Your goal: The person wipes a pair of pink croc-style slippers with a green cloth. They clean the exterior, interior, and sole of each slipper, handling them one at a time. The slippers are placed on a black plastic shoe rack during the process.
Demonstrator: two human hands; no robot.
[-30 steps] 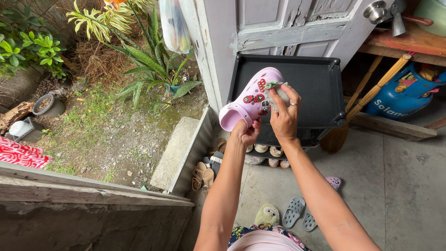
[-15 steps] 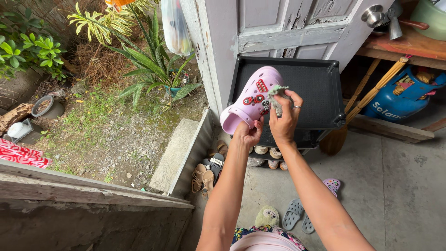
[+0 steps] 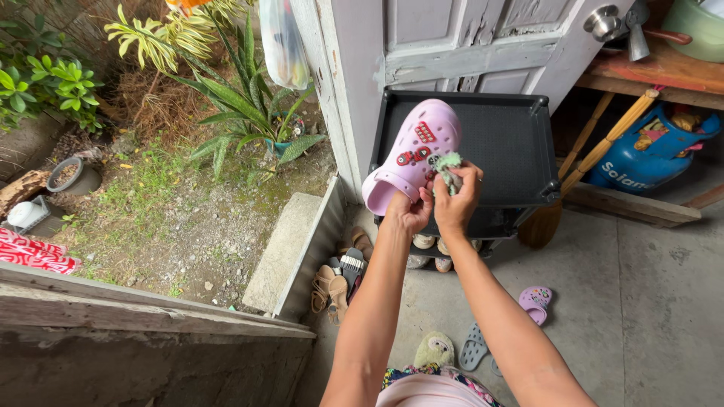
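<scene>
A pink clog (image 3: 414, 151) with small red charms on its top is held up in front of me, toe pointing away. My left hand (image 3: 408, 211) grips its heel end from below. My right hand (image 3: 457, 197) pinches a small pale green cloth (image 3: 449, 169) and presses it against the clog's right side. Behind the clog stands a black shoe rack (image 3: 504, 143) with a flat top shelf.
A grey door (image 3: 452, 45) stands behind the rack. On the concrete floor below lie a second pink clog (image 3: 535, 303), sandals (image 3: 336, 283) and slippers (image 3: 434, 350). A broom (image 3: 558, 203) and a blue bag (image 3: 648, 151) sit right. Low concrete wall (image 3: 151, 354) and garden plants left.
Both hands and the clog have dropped slightly lower in view. My right hand has moved the green cloth down along the clog's side.
</scene>
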